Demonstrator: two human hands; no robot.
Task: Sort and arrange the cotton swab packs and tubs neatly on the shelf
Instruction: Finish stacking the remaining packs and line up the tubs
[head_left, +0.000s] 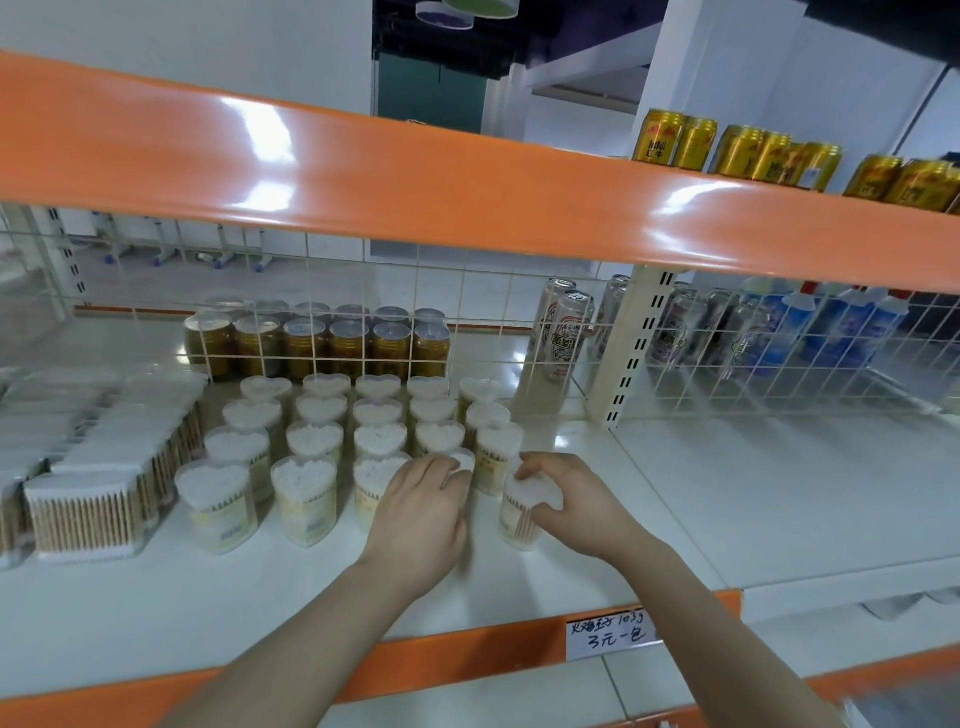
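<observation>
Right hand (563, 501) grips tub (527, 512) near shelf (675, 519) front edge; left hand (423, 512) flat, fingers straight on neighbouring tub (464, 460). Tubs likely light, stiff, slick plastic; take by sides.

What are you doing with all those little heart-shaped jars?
A person is lining up clear heart-topped tubs of cotton swabs on a white shelf. The left hand rests on a tub in the front row, largely hiding it. The right hand grips the tub at the right end, which stands a little forward of the rows. Flat swab packs are stacked to the left.
</observation>
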